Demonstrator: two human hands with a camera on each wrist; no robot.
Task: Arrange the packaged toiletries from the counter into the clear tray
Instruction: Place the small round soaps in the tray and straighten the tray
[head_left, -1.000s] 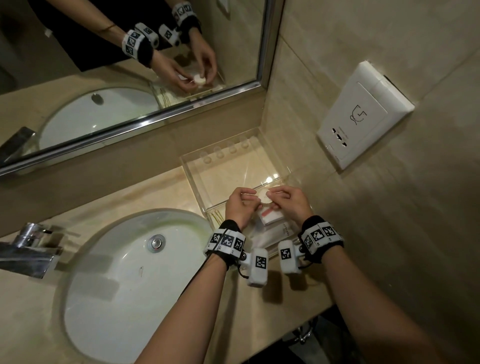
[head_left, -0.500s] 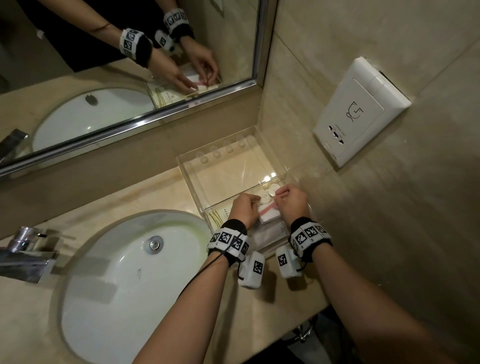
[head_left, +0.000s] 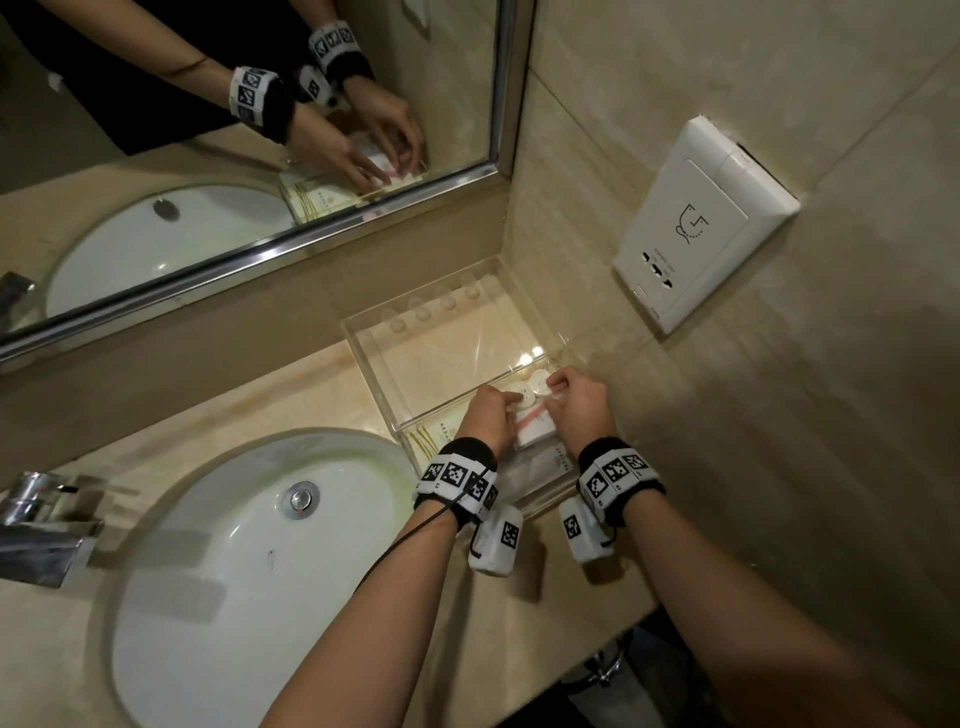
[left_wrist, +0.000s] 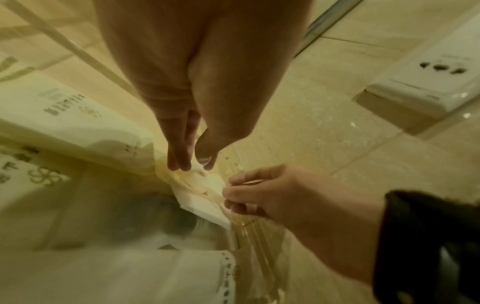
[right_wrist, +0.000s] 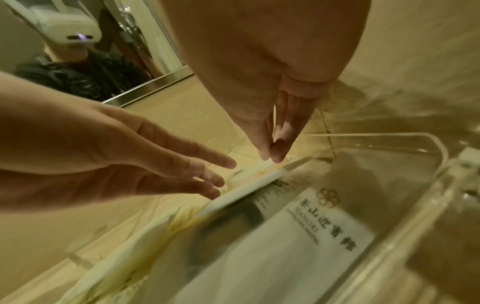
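Note:
The clear tray stands on the counter against the right wall. Both hands are down in its near right part. My left hand pinches one of the small round white packets between thumb and fingers. My right hand pinches the packets' other edge, thumb and forefinger pressed together in the right wrist view. The round packets lie at the far end of a small white box with a pink stripe. Flat printed sachets lie under and beside the box, partly hidden by my wrists.
A white sink basin with a chrome tap lies left of the tray. A mirror runs along the back wall. A white socket plate sits on the right wall. The tray's far part holds nothing.
Both hands came down from above the tray into its near right part, bringing the round white packets onto the far end of the white box.

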